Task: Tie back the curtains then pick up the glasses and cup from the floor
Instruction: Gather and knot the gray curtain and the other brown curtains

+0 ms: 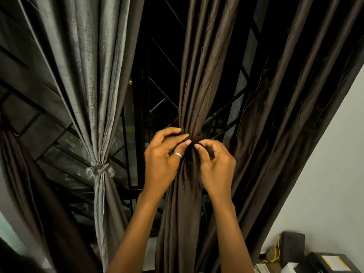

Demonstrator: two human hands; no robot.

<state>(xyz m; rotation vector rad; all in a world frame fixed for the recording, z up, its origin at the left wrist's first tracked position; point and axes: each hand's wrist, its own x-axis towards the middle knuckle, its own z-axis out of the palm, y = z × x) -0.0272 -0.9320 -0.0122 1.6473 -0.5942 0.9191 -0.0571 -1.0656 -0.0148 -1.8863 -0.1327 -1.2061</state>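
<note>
One brown curtain (189, 91) hangs bunched at centre. Your left hand (162, 156), fingers curled, grips its gathered waist. Your right hand (215, 161) pinches the dark tie (198, 139) there. Just left, the grey curtain (94, 91) hangs knotted. A grille (157, 91) stands behind both.

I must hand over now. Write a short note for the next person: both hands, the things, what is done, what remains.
Left hand and right hand both pinch the brown curtain where it is gathered.
Done: the grey curtain is knotted back.
To do: finish tying the brown curtain; the brown panel to its right hangs loose.
Glasses and cup are not in view; pick them up from the floor afterwards.
</note>
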